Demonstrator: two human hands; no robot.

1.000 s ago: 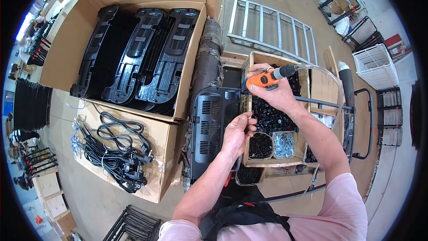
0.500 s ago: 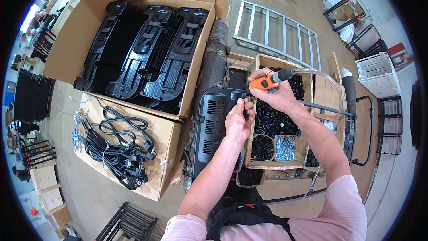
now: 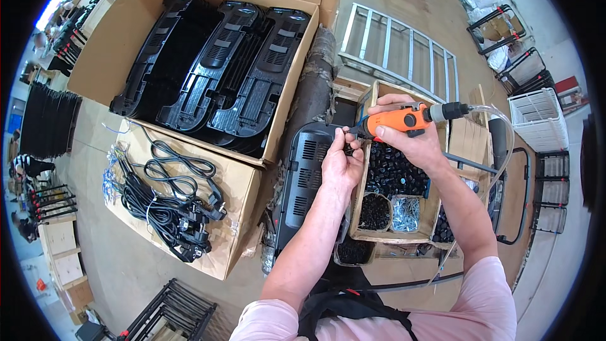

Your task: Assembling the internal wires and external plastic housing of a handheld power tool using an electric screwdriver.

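- Your right hand (image 3: 410, 142) wraps tight around the orange power screwdriver (image 3: 396, 120), holding it level, tip pointing left, a clear hose trailing off its far end.
- Your left hand (image 3: 341, 164) pinches something small at the tool's tip; you can't make out what.
- Both hands meet over the right edge of the black vented housing (image 3: 303, 183), which lies just left of the wooden parts tray (image 3: 361, 205).
- The tray holds black caps and silver screws (image 3: 405, 213).
- Far left, a cardboard box (image 3: 120, 44) holds more black housings; nearer you, coiled power cords (image 3: 167, 199).
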